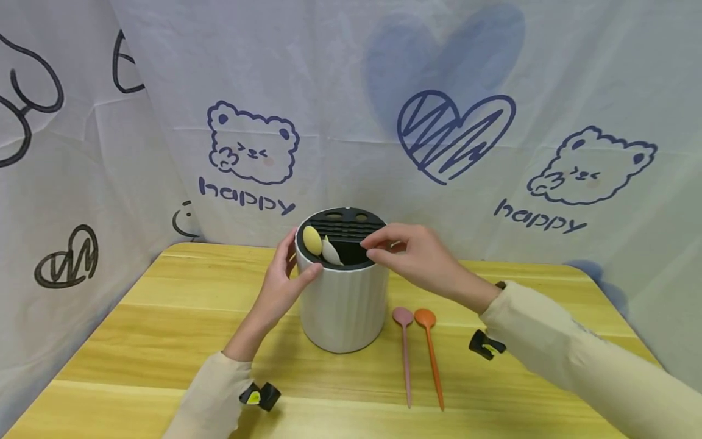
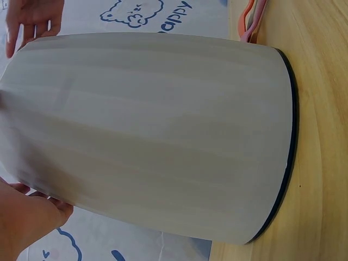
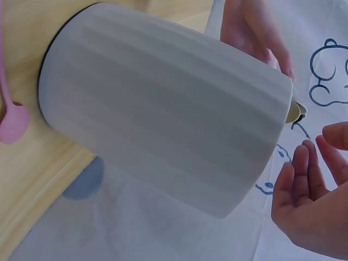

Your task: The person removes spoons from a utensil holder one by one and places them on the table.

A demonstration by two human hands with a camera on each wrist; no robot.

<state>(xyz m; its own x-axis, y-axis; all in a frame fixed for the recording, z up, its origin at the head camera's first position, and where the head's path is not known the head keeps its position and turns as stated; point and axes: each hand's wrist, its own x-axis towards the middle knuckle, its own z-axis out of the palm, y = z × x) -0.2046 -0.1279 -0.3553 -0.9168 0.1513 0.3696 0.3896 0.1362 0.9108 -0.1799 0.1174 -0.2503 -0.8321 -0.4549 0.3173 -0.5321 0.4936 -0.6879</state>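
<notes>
A white ribbed utensil holder [image 1: 342, 311] with a black slotted lid [image 1: 344, 230] stands upright on the table. A yellow spoon [image 1: 312, 240] and a white spoon [image 1: 331, 251] lean in its front opening, heads up, their handles hidden inside. My left hand [image 1: 281, 289] holds the holder's upper left side, thumb at the front rim and fingers around the side. Over the right rim is my right hand [image 1: 419, 250], its fingers loosely bent; the right wrist view shows nothing in them. On the table to the right lie a pink spoon [image 1: 403, 317] and an orange spoon [image 1: 425, 317].
The wooden table [image 1: 181, 329] carries the holder and loose spoons. Behind it hangs a white cloth [image 1: 340, 91] printed with bears, hearts and lettering. Dark wrist devices show at the left sleeve [image 1: 211, 390] and the right sleeve [image 1: 554, 347].
</notes>
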